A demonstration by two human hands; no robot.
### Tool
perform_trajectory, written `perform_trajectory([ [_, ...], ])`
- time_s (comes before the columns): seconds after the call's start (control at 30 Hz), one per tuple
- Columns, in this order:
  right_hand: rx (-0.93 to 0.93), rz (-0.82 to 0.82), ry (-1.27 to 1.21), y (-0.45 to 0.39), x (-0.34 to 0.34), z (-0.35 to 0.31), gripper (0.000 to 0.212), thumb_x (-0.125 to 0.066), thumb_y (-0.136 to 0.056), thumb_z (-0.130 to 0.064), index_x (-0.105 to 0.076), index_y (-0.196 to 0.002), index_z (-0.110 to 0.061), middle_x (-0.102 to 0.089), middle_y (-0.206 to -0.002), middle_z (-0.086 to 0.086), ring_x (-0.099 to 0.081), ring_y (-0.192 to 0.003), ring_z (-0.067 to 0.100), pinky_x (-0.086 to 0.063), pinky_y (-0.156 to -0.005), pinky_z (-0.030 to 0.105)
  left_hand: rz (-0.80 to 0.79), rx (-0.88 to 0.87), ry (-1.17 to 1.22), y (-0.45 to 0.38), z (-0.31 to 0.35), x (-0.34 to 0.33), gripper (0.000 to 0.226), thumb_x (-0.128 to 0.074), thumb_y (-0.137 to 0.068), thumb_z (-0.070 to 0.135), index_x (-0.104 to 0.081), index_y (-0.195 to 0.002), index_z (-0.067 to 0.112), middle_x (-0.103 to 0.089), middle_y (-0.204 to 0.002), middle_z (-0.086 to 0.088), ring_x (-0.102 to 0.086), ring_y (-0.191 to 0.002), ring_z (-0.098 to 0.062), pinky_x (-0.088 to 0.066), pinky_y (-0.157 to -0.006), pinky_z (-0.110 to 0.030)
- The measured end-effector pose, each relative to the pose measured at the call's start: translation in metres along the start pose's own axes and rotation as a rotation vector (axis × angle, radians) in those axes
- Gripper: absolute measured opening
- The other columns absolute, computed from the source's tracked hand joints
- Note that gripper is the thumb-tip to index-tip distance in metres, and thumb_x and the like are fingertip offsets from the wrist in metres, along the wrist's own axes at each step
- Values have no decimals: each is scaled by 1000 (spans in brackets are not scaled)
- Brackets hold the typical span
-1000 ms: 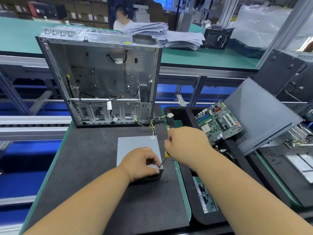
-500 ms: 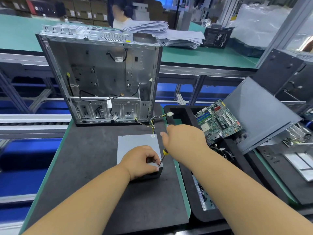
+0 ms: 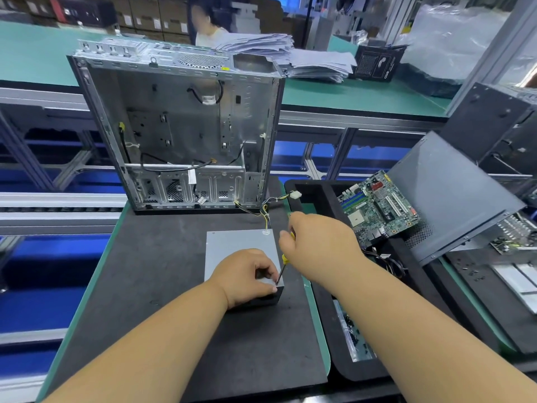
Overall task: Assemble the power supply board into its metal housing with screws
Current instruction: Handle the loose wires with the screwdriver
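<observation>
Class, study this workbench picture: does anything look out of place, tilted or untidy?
Yes. The grey side panel on the right sits tilted over a black tray, with the green motherboard askew beneath its edge. The paper stack behind the open case is ragged.

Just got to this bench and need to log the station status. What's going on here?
A person is working on a grey power supply box lying on the black mat. The left hand rests on its near right corner, fingers curled by the screw spot, while the right hand grips a yellow-handled screwdriver whose tip sits at that corner. An open computer case stands upright behind, and a motherboard lies in the tray to the right. Whether a screw is seated cannot be seen.
</observation>
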State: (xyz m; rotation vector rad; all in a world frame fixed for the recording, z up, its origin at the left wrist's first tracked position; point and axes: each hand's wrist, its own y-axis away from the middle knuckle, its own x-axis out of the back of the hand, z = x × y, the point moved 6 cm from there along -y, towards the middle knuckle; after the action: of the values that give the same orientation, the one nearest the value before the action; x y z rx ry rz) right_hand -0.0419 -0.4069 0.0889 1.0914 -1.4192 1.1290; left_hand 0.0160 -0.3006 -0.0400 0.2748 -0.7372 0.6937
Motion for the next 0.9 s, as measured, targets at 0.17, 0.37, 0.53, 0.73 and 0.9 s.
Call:
perform_trajectory([
  [0.17,241,-82,-181,4,2,-11,58,-54,-95,-27,-33,-148,-39,-45,-96,-10,-48,-87,15,-42,-71,33,2,-3,-9,-1,0,1,20,-81,-70,30,-64,-71,41,-63,-85,13,-57,-86,-3,-46,-77,-22],
  [0.37,44,12,57,4,0,4,30,-37,-100,-48,-53,-111,-25,-63,-85,-2,-58,-80,26,-39,-57,31,-1,-9,-9,0,-1,0,17,-80,-71,29,-68,-76,38,-64,-86,12,-57,-88,-4,-47,-79,-22],
  [0.53,195,-92,-214,5,4,-4,37,-50,-94,-24,-43,-130,-26,-54,-99,-6,-48,-81,20,-39,-64,35,5,1,-4,-1,-2,-1,17,-81,-70,29,-67,-75,38,-62,-85,12,-57,-85,-4,-48,-79,-25],
  [0.73,85,-23,79,5,2,1,34,-36,-101,-53,-57,-111,-28,-68,-86,-3,-61,-83,23,-50,-65,32,-10,-21,-6,-1,-2,-1,19,-81,-70,29,-65,-74,40,-64,-87,11,-58,-88,-5,-49,-81,-28],
  [0.9,197,-65,-186,7,0,-8,48,-47,-94,-25,-37,-141,-32,-56,-105,-5,-52,-89,22,-45,-68,36,1,-11,-10,-1,-3,-2,22,-81,-69,31,-62,-70,44,-63,-84,13,-57,-85,-3,-48,-79,-26],
])
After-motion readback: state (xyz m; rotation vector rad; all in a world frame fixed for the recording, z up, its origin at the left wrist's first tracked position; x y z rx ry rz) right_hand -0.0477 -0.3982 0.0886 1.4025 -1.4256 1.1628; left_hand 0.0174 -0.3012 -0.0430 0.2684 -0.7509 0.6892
